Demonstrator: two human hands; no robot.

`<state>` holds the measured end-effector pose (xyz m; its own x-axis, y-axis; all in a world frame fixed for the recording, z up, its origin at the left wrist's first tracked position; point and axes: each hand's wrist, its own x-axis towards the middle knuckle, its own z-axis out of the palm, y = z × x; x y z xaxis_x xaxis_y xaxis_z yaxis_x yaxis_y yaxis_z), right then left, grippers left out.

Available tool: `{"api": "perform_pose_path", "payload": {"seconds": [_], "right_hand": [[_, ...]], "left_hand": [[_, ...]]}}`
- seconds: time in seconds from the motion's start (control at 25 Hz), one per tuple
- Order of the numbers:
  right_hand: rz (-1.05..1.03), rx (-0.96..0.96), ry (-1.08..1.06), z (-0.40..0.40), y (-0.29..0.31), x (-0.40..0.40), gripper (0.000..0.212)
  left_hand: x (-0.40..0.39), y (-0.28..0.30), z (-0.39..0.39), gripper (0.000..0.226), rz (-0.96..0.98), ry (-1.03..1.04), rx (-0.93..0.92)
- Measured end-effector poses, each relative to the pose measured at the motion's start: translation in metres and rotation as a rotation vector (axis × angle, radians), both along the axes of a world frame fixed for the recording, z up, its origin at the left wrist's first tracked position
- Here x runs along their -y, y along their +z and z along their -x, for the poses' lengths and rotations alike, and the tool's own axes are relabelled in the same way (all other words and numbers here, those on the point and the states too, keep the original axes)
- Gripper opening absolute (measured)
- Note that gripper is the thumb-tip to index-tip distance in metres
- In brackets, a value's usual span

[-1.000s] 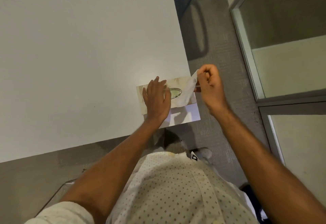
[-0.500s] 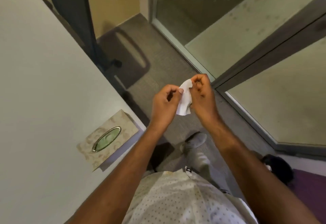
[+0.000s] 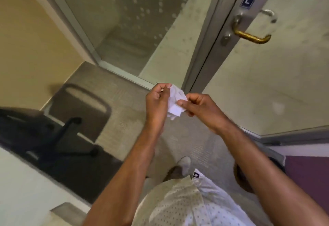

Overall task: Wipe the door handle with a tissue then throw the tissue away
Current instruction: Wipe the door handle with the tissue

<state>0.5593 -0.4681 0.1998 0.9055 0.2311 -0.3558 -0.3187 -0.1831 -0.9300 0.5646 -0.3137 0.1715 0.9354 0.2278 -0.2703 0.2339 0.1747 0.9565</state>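
Tissue (image 3: 175,103) pinched between both hands (image 3: 156,101) (image 3: 199,108) over grey carpet (image 3: 128,104), brass door handle (image 3: 249,36) well apart

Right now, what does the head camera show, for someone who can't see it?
Two hands, left and right, hold a crumpled tissue between them. A door handle is ahead, up and to the right, untouched.

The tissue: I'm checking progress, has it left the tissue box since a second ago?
Yes. The tissue, held in both hands, has moved away from the table toward the door handle.
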Motion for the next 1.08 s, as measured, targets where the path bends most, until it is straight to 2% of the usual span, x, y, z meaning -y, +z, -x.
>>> {"api": "perform_pose_path", "payload": {"seconds": [0.08,0.2,0.28,0.44,0.64,0.76,0.84,0.92,1.08], "right_hand": [[-0.079,0.013,-0.108,-0.026,0.007,0.032,0.022],[-0.316,-0.066,-0.320,-0.062,0.017,0.060,0.016],[-0.367,-0.099,-0.432,-0.085,0.021,0.065,0.017],[-0.030,0.080,-0.574,-0.137,0.026,0.080,0.020],[0.173,0.340,-0.826,-0.185,0.029,0.101,0.007],[0.357,0.444,-0.818,-0.202,0.030,0.107,0.016],[0.469,0.452,-0.776,-0.210,0.030,0.107,0.028],[0.642,0.397,-0.772,-0.220,0.031,0.104,0.029],[1.173,0.313,-0.752,-0.233,0.029,0.091,0.028]], "left_hand": [[0.025,0.003,-0.033,0.025,-0.003,-0.047,0.000],[0.059,0.012,-0.078,0.031,-0.001,-0.165,0.000],[0.075,0.017,-0.111,0.030,-0.024,-0.225,0.016],[0.104,0.029,-0.178,0.024,-0.020,-0.367,0.041],[0.127,0.034,-0.256,0.019,-0.140,-0.542,0.143],[0.134,0.038,-0.290,0.021,-0.236,-0.642,0.244],[0.135,0.036,-0.304,0.016,-0.387,-0.658,0.359],[0.135,0.034,-0.316,0.006,-0.519,-0.666,0.463],[0.130,0.028,-0.324,0.015,-0.702,-0.705,0.640]]}}
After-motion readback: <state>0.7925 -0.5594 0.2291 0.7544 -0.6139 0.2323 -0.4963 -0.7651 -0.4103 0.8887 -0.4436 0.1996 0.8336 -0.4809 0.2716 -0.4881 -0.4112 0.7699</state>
